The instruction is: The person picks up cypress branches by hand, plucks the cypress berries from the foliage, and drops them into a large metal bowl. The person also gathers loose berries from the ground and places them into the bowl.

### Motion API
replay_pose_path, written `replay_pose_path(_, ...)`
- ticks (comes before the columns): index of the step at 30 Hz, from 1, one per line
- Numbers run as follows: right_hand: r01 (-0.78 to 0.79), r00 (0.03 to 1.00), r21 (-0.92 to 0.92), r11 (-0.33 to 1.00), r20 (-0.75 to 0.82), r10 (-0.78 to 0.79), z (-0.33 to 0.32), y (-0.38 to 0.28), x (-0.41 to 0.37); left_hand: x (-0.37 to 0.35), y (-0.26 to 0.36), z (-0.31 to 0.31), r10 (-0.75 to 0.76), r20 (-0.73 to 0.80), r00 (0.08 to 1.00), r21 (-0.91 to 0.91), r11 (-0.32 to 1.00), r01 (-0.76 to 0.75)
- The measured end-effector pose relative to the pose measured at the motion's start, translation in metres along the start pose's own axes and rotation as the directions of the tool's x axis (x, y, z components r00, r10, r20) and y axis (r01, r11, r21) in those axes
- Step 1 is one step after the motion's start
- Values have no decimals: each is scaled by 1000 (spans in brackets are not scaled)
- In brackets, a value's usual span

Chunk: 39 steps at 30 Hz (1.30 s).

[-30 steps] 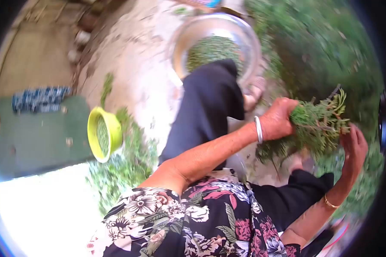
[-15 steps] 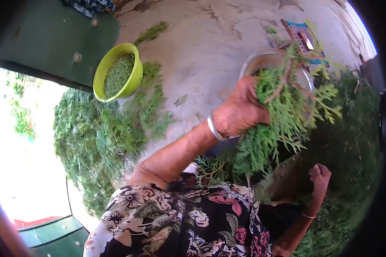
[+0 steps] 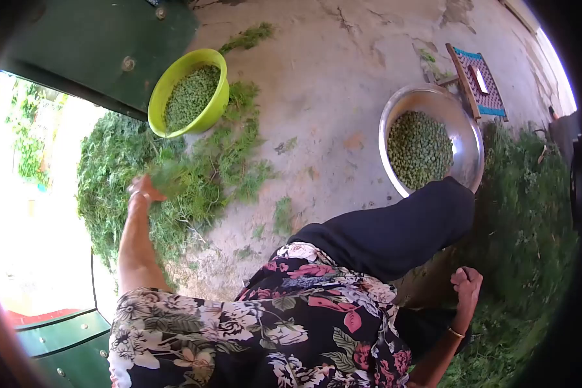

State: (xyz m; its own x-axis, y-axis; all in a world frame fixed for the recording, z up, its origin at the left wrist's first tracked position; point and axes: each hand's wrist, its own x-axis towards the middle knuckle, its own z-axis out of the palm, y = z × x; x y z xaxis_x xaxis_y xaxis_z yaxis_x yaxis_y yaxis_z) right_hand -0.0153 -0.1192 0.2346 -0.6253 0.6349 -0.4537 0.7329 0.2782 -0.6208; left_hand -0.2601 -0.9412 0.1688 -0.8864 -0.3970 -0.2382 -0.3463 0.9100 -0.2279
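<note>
My left hand (image 3: 145,189) is stretched out low over a heap of feathery green cut branches (image 3: 113,220) on the left. Its fingers look spread, and a motion-blurred green sprig (image 3: 169,177) is right beside them. My right hand (image 3: 467,282) is closed in a fist beside my right knee; whatever is in it is hidden. Beyond my dark-trousered leg (image 3: 394,226) stands a wide steel bowl (image 3: 465,152) with many small round green cones (image 3: 420,149) in it.
A yellow-green tub (image 3: 215,107) of similar green cones stands by a dark green metal door (image 3: 77,58). Another branch heap (image 3: 530,220) lies on the right. A low woven stool (image 3: 478,84) is behind the steel bowl. Loose sprigs (image 3: 282,215) lie on the concrete floor.
My left hand has swung from in front of the steel bowl, where it held a leafy branch, out to the left heap. The bowl's contents are now uncovered. My right fist stays near my knee.
</note>
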Motion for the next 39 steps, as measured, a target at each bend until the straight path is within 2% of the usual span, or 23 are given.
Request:
replay_pose_path(1,-5,1000,-1,1000,-2,5,-2,0,-2,-38,10,-47,-193,-135,972,195,956,217)
replay_pose_path(2,8,1000,-1,1000,-10,-8,-5,0,-4,-33,6,-44,-190,-132,973,199,956,214)
replay_pose_path(4,17,1000,1,1000,-17,-17,-7,3,-3,-17,-4,-27,-377,-83,922,-16,926,377)
replay_pose_path(5,41,999,5,999,2,-41,-10,6,-2,-11,1,-11,-364,-83,928,-15,931,364)
replay_pose_path(7,114,993,33,993,39,-115,-18,13,-4,-1,41,22,-133,116,984,-63,988,141)
replay_pose_path(8,155,986,52,987,50,-158,-24,18,-4,-5,71,32,66,83,994,-80,995,-60)
replay_pose_path(9,155,986,-40,987,-50,-157,-23,20,-11,-14,108,37,285,50,957,-94,956,-280)
replay_pose_path(10,79,991,-27,997,-102,-81,-24,30,-13,-17,142,39,406,-19,914,-86,910,-406)
replay_pose_path(11,121,989,-66,991,-77,-126,-30,32,-17,-17,181,37,523,-85,848,-75,846,-529)
replay_pose_path(12,174,965,-26,984,-196,-175,-28,33,-29,-20,226,24,610,-66,790,-72,786,-614)
replay_pose_path(13,204,931,-161,966,-273,-242,-31,31,-38,-28,266,4,647,-95,756,-271,714,-645)
replay_pose_path(14,170,935,-152,974,-288,-208,-35,31,-37,-35,303,-13,666,-111,737,-453,627,-634)
replay_pose_path(17,-9,962,-95,995,-274,-17,-46,65,-29,-73,417,-73,811,-292,508,-578,274,-769)
replay_pose_path(20,22,939,32,999,-344,-10,-49,76,-28,-159,518,-147,865,-425,267,-545,-9,-838)
replay_pose_path(22,-6,917,99,995,-397,45,-63,91,-35,-237,568,-184,907,-399,133,-564,-128,-816)
replay_pose_path(25,-40,884,188,981,-452,123,-80,112,-37,-327,626,-193,931,-356,-86,-649,-312,-693)
replay_pose_path(27,-24,864,139,990,-496,91,-94,115,-40,-380,660,-181,900,-339,-275,-544,-426,-723)
replay_pose_path(29,-19,860,171,985,-500,103,-107,121,-42,-420,701,-149,866,-281,-415,-448,-500,-741)
replay_pose_path(31,45,796,113,993,-605,33,-115,122,-43,-446,737,-100,886,-191,-423,-377,-464,-801)
replay_pose_path(33,21,808,100,995,-588,43,-125,116,-50,-454,768,-30,923,-94,-373,-487,-370,-791)
replay_pose_path(35,9,828,88,996,-560,42,-121,114,-53,-443,795,60,976,120,-183,-738,-36,-674)
replay_pose_path(37,-64,825,28,998,-561,69,-108,116,-57,-440,795,104,918,395,35,-630,299,-717)
replay_pose_path(39,-163,858,-246,955,-513,14,-90,115,-63,-422,797,163,916,397,59,-572,297,-764)
